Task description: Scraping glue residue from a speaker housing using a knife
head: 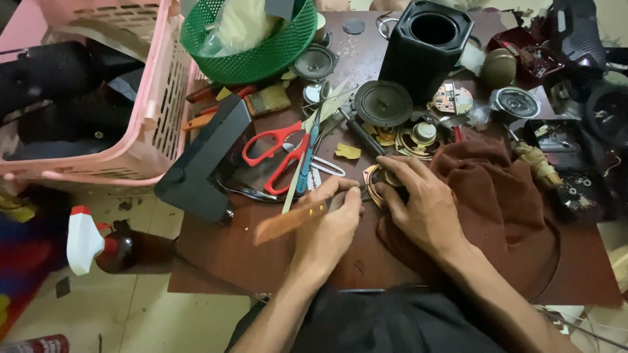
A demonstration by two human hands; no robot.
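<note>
My left hand (330, 225) grips a tool with an orange-brown wooden handle (288, 222), its tip pointing at a small round speaker part with a copper-coloured ring (374, 180). My right hand (422, 202) holds that ring part down on the brown table (216, 255), fingers curled over it. A dark red cloth (504, 196) lies under and beside my right hand. Red-handled scissors (278, 153) lie just beyond my left hand.
A black speaker box (426, 46) stands at the back. Speaker cones (383, 102), a circuit disc (453, 99), screwdrivers and scraps litter the table. A green basket (252, 39) and pink crate (140, 91) sit at left. A black block (206, 160) overhangs the edge. A spray bottle (98, 247) stands on the floor.
</note>
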